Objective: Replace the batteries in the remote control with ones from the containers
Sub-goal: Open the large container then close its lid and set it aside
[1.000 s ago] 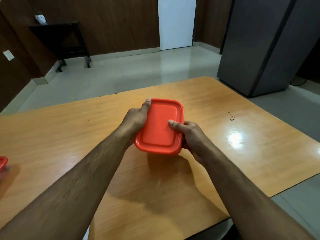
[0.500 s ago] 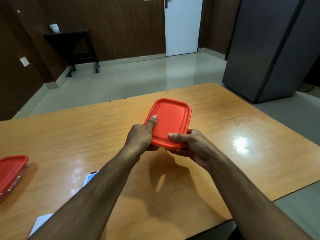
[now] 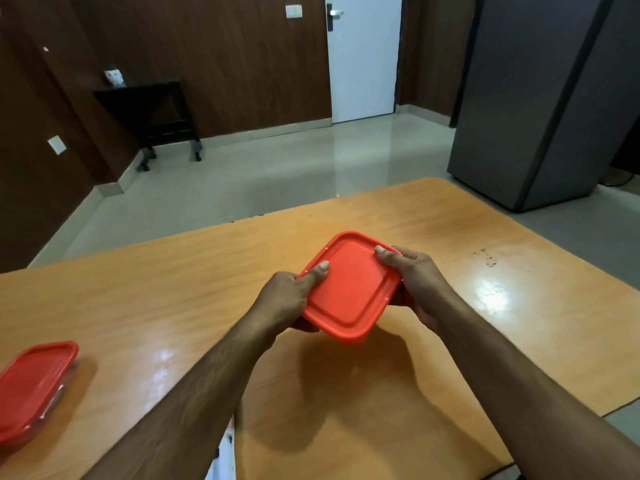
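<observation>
Nearest the person, a white object (image 3: 223, 455) peeks out beneath the left forearm — possibly the remote, too hidden to tell. Left of the held box (image 3: 349, 289), a second box (image 3: 31, 386) sits lidded on the table (image 3: 173, 289). The left hand (image 3: 287, 303) and right hand (image 3: 415, 282) grip the box's sides above the table, thumbs on the lid — probably to steady it for prying the lid off.

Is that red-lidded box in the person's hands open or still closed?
Closed: the red lid sits flat on the box, with the left hand and right hand gripping its sides, thumbs on top.
</observation>
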